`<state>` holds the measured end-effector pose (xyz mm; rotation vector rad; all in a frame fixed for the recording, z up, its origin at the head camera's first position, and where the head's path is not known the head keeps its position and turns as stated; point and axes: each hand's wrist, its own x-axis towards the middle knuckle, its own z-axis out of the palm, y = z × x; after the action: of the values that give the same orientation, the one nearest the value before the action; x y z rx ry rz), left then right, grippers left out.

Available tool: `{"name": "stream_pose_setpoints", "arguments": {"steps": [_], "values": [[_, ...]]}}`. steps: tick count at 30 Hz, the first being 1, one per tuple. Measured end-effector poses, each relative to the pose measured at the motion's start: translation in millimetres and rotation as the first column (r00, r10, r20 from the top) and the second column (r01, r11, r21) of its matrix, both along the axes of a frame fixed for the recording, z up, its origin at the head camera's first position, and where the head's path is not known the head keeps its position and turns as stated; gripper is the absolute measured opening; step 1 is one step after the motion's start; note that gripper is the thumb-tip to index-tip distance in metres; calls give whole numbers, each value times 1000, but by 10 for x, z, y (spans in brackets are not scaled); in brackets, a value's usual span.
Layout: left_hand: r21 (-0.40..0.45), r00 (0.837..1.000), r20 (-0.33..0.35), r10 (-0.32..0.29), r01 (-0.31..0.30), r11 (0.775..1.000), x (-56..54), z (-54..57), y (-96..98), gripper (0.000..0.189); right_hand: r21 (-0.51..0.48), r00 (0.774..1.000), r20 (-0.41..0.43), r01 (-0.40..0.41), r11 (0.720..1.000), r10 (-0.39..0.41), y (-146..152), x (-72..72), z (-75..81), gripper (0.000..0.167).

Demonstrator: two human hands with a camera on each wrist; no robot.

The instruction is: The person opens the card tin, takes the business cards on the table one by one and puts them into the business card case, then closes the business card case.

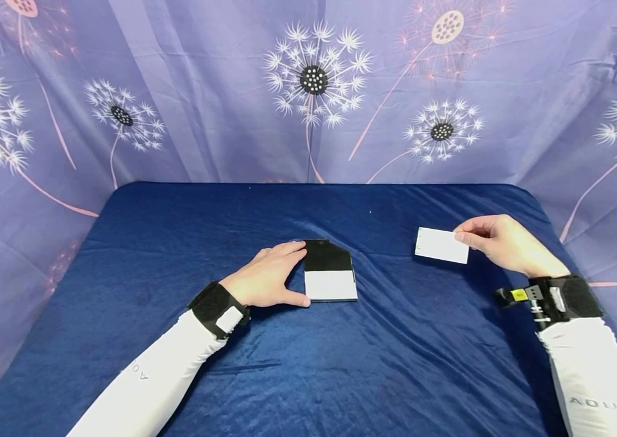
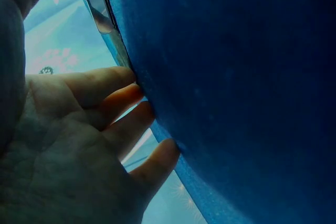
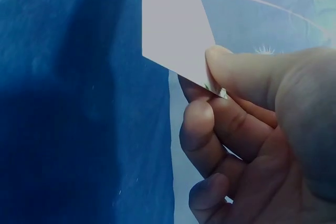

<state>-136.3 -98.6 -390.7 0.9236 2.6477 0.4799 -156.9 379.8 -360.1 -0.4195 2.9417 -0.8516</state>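
My right hand (image 1: 510,246) pinches the right end of a white card (image 1: 441,245) between thumb and fingers, held over the blue cloth. In the right wrist view the card (image 3: 176,22) shows its blank white face, with the thumb (image 3: 247,74) across its corner. A small flat case (image 1: 330,261), black on its far part and white on its near part, lies at mid-table. My left hand (image 1: 267,276) rests on the cloth at the case's left side, fingertips at its far corner and thumb at its near corner. The left wrist view shows those fingers (image 2: 118,82) fairly straight, beside the case's edge (image 2: 97,3).
A dark blue cloth (image 1: 204,212) covers the table and has wrinkles toward the right. Behind it and at both sides hangs a purple curtain (image 1: 204,91) with dandelion prints. Each wrist wears a black strap (image 1: 215,309) over a white sleeve (image 1: 150,370).
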Motion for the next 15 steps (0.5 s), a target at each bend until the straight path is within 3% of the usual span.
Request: {"name": "stream_pose_setpoints", "arguments": {"steps": [8, 15], "values": [[-4, 1000, 2, 1, -1, 1000, 4, -7, -4, 105, -11, 999, 15, 39, 999, -39, -215, -52, 62, 25], [-4, 1000, 4, -1, 1, 1000, 6, -4, -5, 106, -40, 1000, 18, 22, 999, -22, -368, -104, 86, 26]]}}
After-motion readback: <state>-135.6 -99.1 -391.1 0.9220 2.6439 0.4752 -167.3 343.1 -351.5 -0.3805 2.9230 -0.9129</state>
